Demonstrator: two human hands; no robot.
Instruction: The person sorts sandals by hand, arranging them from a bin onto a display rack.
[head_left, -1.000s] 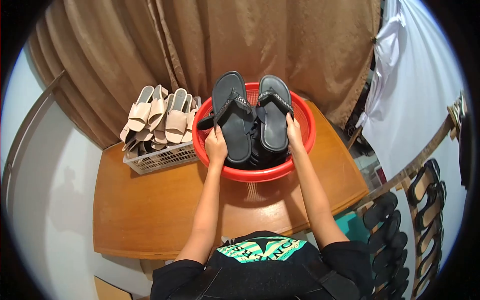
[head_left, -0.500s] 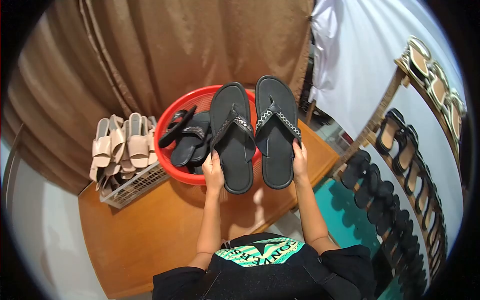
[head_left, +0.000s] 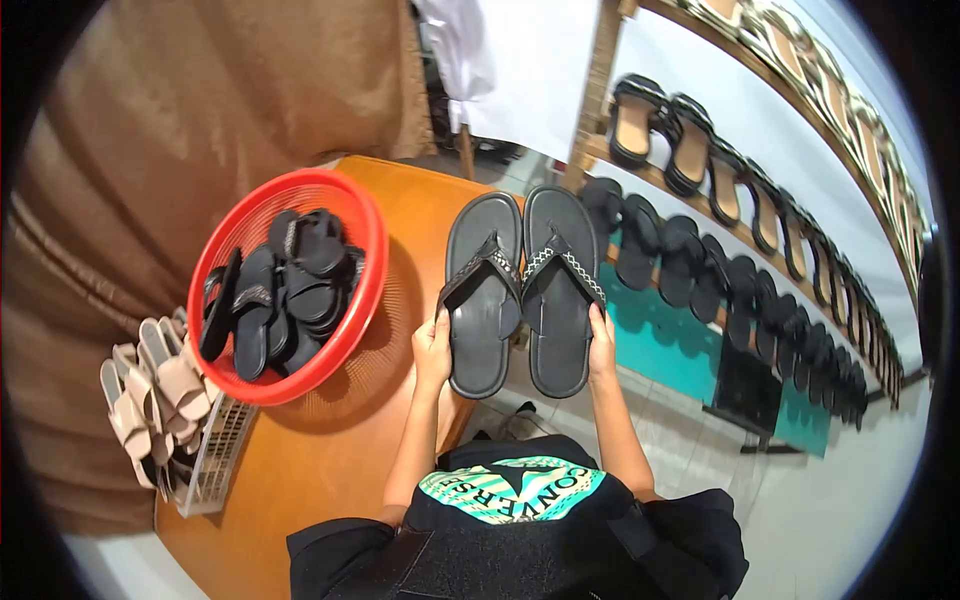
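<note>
My left hand (head_left: pixel 432 350) is closed on the outer edge of a black flip-flop (head_left: pixel 481 345) with a patterned strap. Another black flip-flop (head_left: pixel 560 345), its strap stitched with white zigzags, is gripped at its outer side by my right hand (head_left: pixel 602 342). Both flip-flops are held side by side, toes pointing away from me and footbeds facing up. They are in front of my chest, beyond the right edge of the wooden table (head_left: pixel 400 215). My fingers underneath the soles are hidden.
A red plastic basket (head_left: pixel 372 290) with several black sandals (head_left: pixel 255 300) stands on the table. Left of it, a pale crate (head_left: pixel 215 470) holds beige slides (head_left: pixel 175 375). On the right, a wooden rack (head_left: pixel 600 75) carries rows of black sandals (head_left: pixel 690 150) and light-strapped ones (head_left: pixel 830 85).
My view and body have turned right, so the basket and crate appear farther left and more of the rack shows. The flip-flops have moved away from over the basket, still in both hands.
</note>
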